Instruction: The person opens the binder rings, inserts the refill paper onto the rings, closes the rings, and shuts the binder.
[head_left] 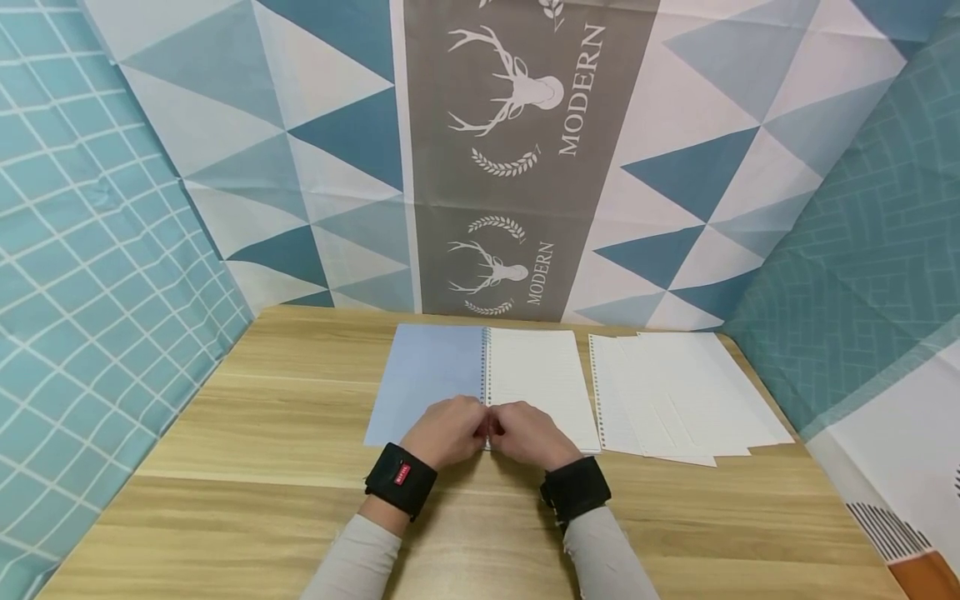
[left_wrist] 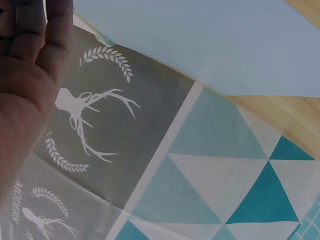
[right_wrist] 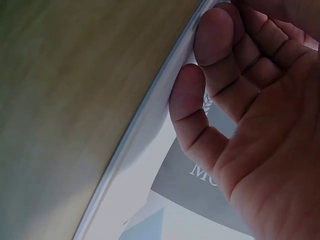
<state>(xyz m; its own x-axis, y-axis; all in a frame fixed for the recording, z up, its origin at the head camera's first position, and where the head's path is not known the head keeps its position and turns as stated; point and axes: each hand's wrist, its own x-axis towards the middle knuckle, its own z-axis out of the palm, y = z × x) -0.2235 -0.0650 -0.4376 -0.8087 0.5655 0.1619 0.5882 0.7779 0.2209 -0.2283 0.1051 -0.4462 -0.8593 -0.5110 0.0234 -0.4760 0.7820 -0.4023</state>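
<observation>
A spiral notebook lies open on the table, with a plain blue page or cover [head_left: 435, 362] on its left and a white lined page [head_left: 534, 367] on its right. My left hand [head_left: 446, 429] and right hand [head_left: 532, 433] meet at the near end of the wire binding [head_left: 486, 358], fingers curled and pinching there. Their fingertips are mostly hidden in the head view. In the right wrist view, the right hand's curled fingers [right_wrist: 215, 37] are by the white sheets' near edge. The blue side [left_wrist: 215, 45] spreads beside the left hand [left_wrist: 25, 85] in the left wrist view.
Several loose white sheets [head_left: 697, 392], some with punched holes along the left edge, overlap to the right of the notebook. The wooden table [head_left: 285, 450] meets a patterned cloth [head_left: 487, 208] at the back, with more cloth at both sides.
</observation>
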